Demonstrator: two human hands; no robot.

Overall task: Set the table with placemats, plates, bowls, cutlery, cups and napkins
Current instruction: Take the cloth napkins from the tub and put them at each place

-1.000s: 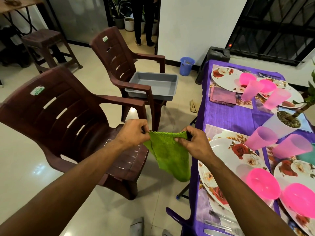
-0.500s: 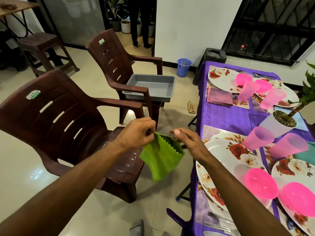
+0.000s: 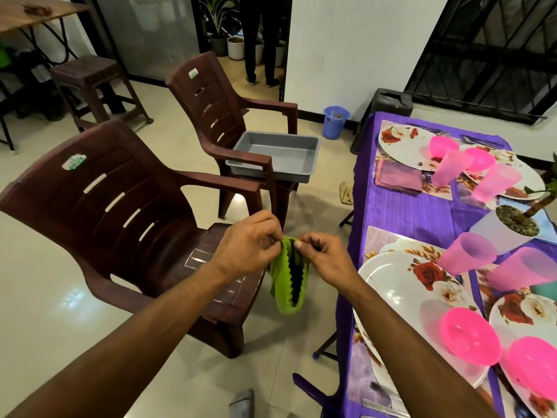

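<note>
Table (image 3: pixel 422 212) set at right, brown chair (image 3: pixel 126 224) at left, between them left hand (image 3: pixel 244 251) and right hand (image 3: pixel 327 260) each pinching the top edge of a green napkin (image 3: pixel 289 282) hanging folded in air; risk: loose pinch drops it to the floor.

Green napkin (image 3: pixel 289 279), purple tablecloth (image 3: pixel 401 212), pink cups (image 3: pixel 467 253)

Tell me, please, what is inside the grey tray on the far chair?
The grey tray looks empty: its bare floor shows. The far chair has an armrest crossing the tray's near left corner, so that small part stays hidden.
</note>
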